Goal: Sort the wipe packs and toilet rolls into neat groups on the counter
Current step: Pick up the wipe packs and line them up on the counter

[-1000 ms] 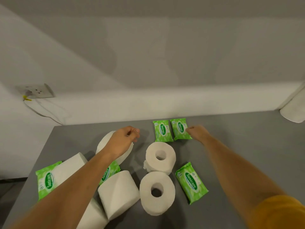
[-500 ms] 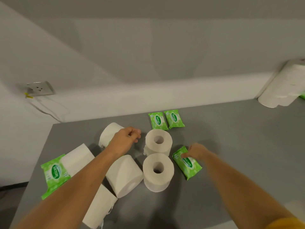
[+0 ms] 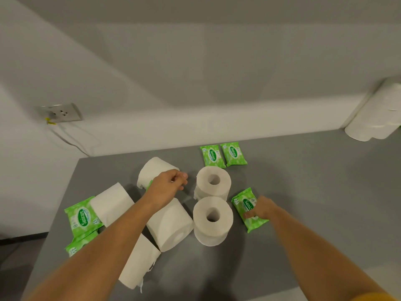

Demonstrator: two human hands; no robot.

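Observation:
Two green wipe packs (image 3: 223, 155) lie side by side at the back of the grey counter (image 3: 303, 192). Two toilet rolls stand upright in the middle, one (image 3: 213, 181) behind the other (image 3: 212, 220). My right hand (image 3: 261, 208) rests on a third green wipe pack (image 3: 244, 204) to their right, fingers closing over it. My left hand (image 3: 169, 184) hovers loosely curled, holding nothing, over a lying roll (image 3: 152, 170); a green sliver of pack shows under its wrist. Further rolls (image 3: 110, 203) lie at the left beside two more wipe packs (image 3: 81, 216).
A wall socket (image 3: 61, 112) with a white cable hangs at the left beyond the counter's edge. A bundle of white rolls (image 3: 375, 118) lies at the far right against the wall. The counter's left edge runs close to the left packs.
My right hand left the two back packs, came toward me and settled on the pack right of the upright rolls. The left hand barely moved.

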